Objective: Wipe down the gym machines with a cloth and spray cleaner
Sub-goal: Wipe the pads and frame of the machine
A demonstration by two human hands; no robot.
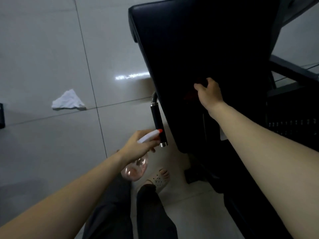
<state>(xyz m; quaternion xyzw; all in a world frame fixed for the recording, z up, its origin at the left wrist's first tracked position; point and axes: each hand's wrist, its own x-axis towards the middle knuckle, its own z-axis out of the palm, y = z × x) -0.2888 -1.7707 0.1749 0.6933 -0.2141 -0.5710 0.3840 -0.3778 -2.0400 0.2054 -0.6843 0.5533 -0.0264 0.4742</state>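
Right grip [209,91] clutches a dark cloth [189,96] on the black pad [198,40]; left grip [136,145] grasps the spray bottle [134,169] nearer, left. Best to wipe in overlapping strokes, pressing flat, misting only ahead of the cloth

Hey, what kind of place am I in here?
Most likely a gym or workout room. There is a black padded bench on a dark metal frame, a grip handle with chrome ends beside it, and a glossy tiled floor.
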